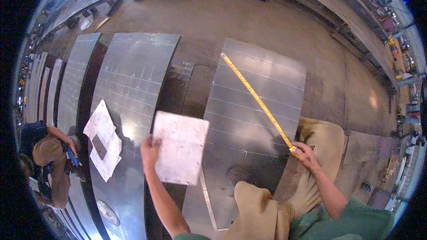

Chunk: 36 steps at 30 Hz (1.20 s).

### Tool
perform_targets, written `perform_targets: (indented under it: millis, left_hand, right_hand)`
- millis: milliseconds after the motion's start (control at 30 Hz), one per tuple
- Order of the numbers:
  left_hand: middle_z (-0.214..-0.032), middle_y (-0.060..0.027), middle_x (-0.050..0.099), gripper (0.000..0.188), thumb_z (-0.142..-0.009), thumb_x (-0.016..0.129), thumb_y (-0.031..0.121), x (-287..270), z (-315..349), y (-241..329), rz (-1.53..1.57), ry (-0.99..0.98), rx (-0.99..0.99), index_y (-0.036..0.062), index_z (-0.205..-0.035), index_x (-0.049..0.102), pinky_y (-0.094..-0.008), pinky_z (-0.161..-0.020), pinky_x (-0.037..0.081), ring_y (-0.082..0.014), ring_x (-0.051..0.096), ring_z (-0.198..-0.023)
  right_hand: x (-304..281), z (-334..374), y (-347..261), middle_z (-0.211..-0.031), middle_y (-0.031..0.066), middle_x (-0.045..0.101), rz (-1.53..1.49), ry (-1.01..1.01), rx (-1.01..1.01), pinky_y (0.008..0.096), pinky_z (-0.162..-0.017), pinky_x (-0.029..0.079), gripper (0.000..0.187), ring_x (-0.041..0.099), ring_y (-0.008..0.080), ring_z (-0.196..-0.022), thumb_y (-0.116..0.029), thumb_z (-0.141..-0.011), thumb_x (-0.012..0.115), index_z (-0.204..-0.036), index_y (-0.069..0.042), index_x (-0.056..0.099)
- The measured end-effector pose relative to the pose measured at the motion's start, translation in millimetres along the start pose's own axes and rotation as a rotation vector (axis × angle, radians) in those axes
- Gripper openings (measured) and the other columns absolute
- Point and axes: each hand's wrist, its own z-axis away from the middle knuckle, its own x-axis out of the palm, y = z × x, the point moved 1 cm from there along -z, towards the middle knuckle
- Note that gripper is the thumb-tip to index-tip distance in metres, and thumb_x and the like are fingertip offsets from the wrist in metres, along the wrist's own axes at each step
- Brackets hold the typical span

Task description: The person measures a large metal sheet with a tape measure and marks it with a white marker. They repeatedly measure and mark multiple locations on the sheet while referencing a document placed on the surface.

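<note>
My left hand [150, 150] grips the left edge of a white, smudged rectangular sheet [181, 147] and holds it above the gap between two steel plates. My right hand [305, 155] is closed round the near end of a yellow tape measure [253, 94]. Its blade slants far and to the left across a grey steel plate [249, 129], ending near that plate's far left corner. White lines run across the plate. Close to my knees, a pale L-shaped strip [206, 195] lies on the near part, partly hidden by the sheet.
Left of me, another marked steel plate [129, 75] bears loose papers [100, 122] with a small dark block [99, 146] on them. Beyond it lie more plates [75, 75]. At far left a person [53, 160] crouches, a blue object in hand. Long beams [333, 18] line the far right.
</note>
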Motion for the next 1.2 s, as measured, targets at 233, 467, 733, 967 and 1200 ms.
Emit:
perform_targets:
  millis: [233, 467, 733, 967, 1200]
  left_hand:
    - [-0.111, -0.0185, 0.071, 0.041, -0.086, 0.070, 0.005, -83, -177, 9, 0.050, 0.026, 0.005, -0.0090, -0.122, 0.061, -0.0320, -0.087, 0.051, -0.0215, 0.069, -0.097]
    - [-0.113, -0.0215, 0.070, 0.046, -0.085, 0.072, 0.013, -36, -280, -12, -0.027, 0.090, 0.132, -0.0053, -0.126, 0.060, -0.0340, -0.088, 0.051, -0.0265, 0.068, -0.101]
    - [-0.147, -0.0229, 0.044, 0.080, -0.086, 0.071, 0.046, 22, -293, 51, -0.568, 0.389, -0.009, 0.0172, -0.152, 0.037, -0.0664, -0.104, 0.034, -0.0417, 0.043, -0.133]
    - [-0.162, -0.0227, 0.017, 0.089, -0.086, 0.062, 0.062, 81, -187, 78, -0.724, 0.036, 0.178, 0.0299, -0.158, 0.022, -0.0717, -0.112, 0.015, -0.0477, 0.019, -0.146]
    - [-0.154, -0.0316, 0.025, 0.084, -0.090, 0.065, 0.050, 95, -143, 134, -0.601, 0.167, 0.063, 0.0164, -0.156, 0.026, -0.0727, -0.109, 0.021, -0.0543, 0.026, -0.140]
  right_hand:
    - [12, -2, 11, -0.109, 0.0101, 0.068, -0.093, -0.017, 0.028, 0.0318, -0.092, 0.047, 0.040, 0.061, 0.0187, -0.103, -0.027, -0.091, 0.063, -0.118, 0.003, 0.064]
    - [16, 9, 18, -0.114, 0.0118, 0.067, -0.055, 0.038, 0.176, 0.0329, -0.095, 0.047, 0.041, 0.061, 0.0204, -0.107, -0.026, -0.090, 0.063, -0.121, 0.001, 0.064]
    - [21, 20, -17, -0.112, 0.0106, 0.067, -0.280, 0.050, 0.387, 0.0329, -0.094, 0.047, 0.041, 0.062, 0.0205, -0.105, -0.026, -0.089, 0.064, -0.120, 0.001, 0.064]
    - [16, 16, -33, -0.110, 0.0093, 0.067, -0.142, -0.035, 0.223, 0.0325, -0.093, 0.047, 0.040, 0.061, 0.0187, -0.104, -0.027, -0.089, 0.063, -0.118, 0.001, 0.065]
    - [3, 5, -34, -0.108, 0.0089, 0.066, -0.194, -0.111, 0.185, 0.0322, -0.092, 0.047, 0.043, 0.060, 0.0189, -0.102, -0.029, -0.087, 0.064, -0.118, 0.002, 0.064]
